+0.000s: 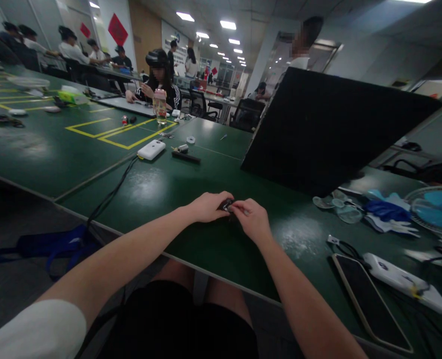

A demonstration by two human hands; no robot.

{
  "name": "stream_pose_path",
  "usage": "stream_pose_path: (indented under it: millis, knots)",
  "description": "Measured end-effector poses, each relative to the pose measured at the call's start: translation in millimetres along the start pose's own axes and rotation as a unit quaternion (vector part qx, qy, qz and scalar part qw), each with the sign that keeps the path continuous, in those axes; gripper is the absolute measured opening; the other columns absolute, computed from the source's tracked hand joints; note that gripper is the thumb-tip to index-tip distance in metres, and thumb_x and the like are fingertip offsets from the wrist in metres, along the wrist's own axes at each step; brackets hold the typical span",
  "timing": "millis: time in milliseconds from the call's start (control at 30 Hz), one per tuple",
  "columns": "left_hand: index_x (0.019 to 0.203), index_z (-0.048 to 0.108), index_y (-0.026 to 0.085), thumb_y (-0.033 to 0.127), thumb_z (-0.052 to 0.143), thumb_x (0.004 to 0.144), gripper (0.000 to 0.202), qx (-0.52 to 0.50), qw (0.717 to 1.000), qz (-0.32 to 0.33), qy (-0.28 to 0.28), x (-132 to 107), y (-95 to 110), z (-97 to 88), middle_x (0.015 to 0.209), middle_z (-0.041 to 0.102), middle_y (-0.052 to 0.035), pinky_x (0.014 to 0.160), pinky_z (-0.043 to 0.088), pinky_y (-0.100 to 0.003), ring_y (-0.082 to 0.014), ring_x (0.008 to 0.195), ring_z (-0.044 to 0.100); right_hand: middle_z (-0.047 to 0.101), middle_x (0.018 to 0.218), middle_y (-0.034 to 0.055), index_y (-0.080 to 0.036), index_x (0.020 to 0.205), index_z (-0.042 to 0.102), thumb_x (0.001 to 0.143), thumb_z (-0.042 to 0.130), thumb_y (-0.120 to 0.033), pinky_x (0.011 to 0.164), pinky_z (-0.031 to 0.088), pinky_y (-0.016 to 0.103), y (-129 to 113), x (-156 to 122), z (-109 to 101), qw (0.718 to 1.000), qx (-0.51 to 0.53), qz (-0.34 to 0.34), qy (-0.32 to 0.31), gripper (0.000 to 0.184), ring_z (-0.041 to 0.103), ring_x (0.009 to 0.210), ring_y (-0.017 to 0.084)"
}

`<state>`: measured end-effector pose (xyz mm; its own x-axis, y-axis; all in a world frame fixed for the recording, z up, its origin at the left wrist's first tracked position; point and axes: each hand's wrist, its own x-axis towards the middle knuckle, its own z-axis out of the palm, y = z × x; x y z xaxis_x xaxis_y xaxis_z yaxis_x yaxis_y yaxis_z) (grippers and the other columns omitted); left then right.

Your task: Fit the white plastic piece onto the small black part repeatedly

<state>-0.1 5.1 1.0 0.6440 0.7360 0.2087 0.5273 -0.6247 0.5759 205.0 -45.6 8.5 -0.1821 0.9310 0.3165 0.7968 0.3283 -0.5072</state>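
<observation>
Both of my hands meet over the green table (pixel 209 172), close to its front edge. Between them is a small dark object with a shiny metallic part (pixel 227 205); it is too small to name. My left hand (pixel 209 206) pinches it from the left, fingers curled round its side. From the right, the thumb and fingertips of my right hand (pixel 251 217) press together at its metallic end. The fingers cover most of the object.
A black panel (pixel 329 129) stands tilted behind my right hand. Right of me lie a phone (pixel 370 301), a white power bank (pixel 404 281), blue gloves (pixel 387 211) and a fan (pixel 438 207). Ahead are another white power bank (pixel 151 149) and a bottle (pixel 160 107). A person sits across.
</observation>
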Motion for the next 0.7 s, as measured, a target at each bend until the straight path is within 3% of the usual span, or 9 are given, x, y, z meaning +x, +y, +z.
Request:
stream_pose_path:
  millis: [133,267,367,467,600,700]
  knots:
    - [0.135,0.053,0.028,0.04,0.067,0.087,0.051,0.0,1.0,-0.003,-0.006,-1,2,0.6,0.115,0.073,-0.0069,0.089,0.052,-0.038,-0.028,0.103,0.07,0.068,0.099,0.0057,-0.026,0.111,0.069,0.094,0.061,-0.036,0.075,0.049,0.035,-2,0,5,0.997,-0.069,0.011,0.029,0.021,0.062,0.087,0.023]
    - [0.134,0.055,0.029,0.04,0.068,0.086,0.051,-0.001,1.0,-0.007,0.01,-1,0,-1.0,0.117,0.072,-0.0065,0.091,0.052,-0.038,-0.0277,0.104,0.07,0.067,0.098,0.0066,-0.021,0.123,0.061,0.087,0.069,-0.048,0.072,0.05,0.035,7,1,-3,0.994,-0.062,0.063,0.061,0.046,0.062,0.084,0.023]
    - [0.135,0.054,0.029,0.039,0.067,0.088,0.05,0.01,0.998,-0.04,0.039,0,-6,-2.3,0.117,0.073,-0.0069,0.091,0.052,-0.04,-0.0285,0.103,0.07,0.065,0.113,0.0095,-0.021,0.122,0.064,0.085,0.07,-0.049,0.076,0.051,0.036,20,0,-9,0.993,-0.075,0.088,0.009,0.046,0.063,0.093,0.025]
    - [0.136,0.053,0.028,0.038,0.065,0.089,0.049,0.018,0.994,-0.083,0.073,1,-14,-3.1,0.114,0.073,-0.0082,0.092,0.052,-0.041,-0.0298,0.102,0.07,0.063,0.123,0.0108,-0.021,0.128,0.064,0.084,0.072,-0.042,0.079,0.051,0.036,33,-1,-13,0.993,-0.08,0.064,-0.059,0.049,0.064,0.096,0.024]
    - [0.135,0.054,0.027,0.037,0.067,0.088,0.05,0.042,0.988,-0.113,0.102,3,-19,-4.5,0.115,0.073,-0.0091,0.094,0.052,-0.041,-0.0302,0.105,0.07,0.07,0.11,0.0059,-0.023,0.126,0.066,0.086,0.067,-0.027,0.074,0.051,0.033,44,0,-17,0.994,-0.046,0.051,-0.084,0.041,0.065,0.082,0.018]
    - [0.136,0.053,0.028,0.038,0.066,0.088,0.051,0.043,0.987,-0.112,0.104,4,-17,-6.3,0.119,0.073,-0.0091,0.093,0.052,-0.042,-0.0298,0.107,0.069,0.073,0.097,0.0028,-0.025,0.116,0.07,0.086,0.067,-0.029,0.07,0.05,0.032,45,1,-22,0.992,-0.026,0.078,-0.092,0.03,0.065,0.078,0.018]
